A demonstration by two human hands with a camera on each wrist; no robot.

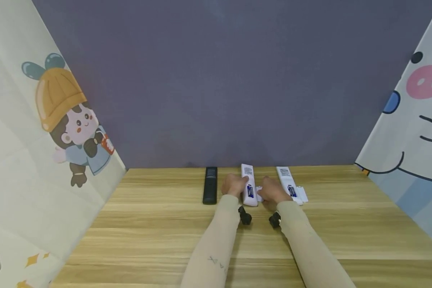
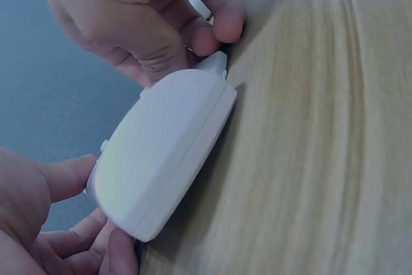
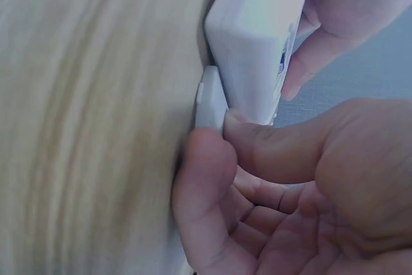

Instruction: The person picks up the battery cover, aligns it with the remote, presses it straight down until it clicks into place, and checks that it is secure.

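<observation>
The table (image 1: 129, 228) is spreading wide on both sides. The right hand (image 1: 273, 190) is pinching a white cover (image 1: 260, 194); the left hand (image 1: 234, 185) is gripping the middle white remote (image 1: 251, 184), which is lying between the hands. A black remote (image 1: 210, 186) and another white remote (image 1: 285, 179) are flanking them, and just beyond, a grey wall (image 1: 237, 88) is closing off the far edge (image 1: 165, 168).

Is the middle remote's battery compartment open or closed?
Open: dark blue batteries show in the back of the middle remote, and the right hand pinches a small white cover beside it.
</observation>
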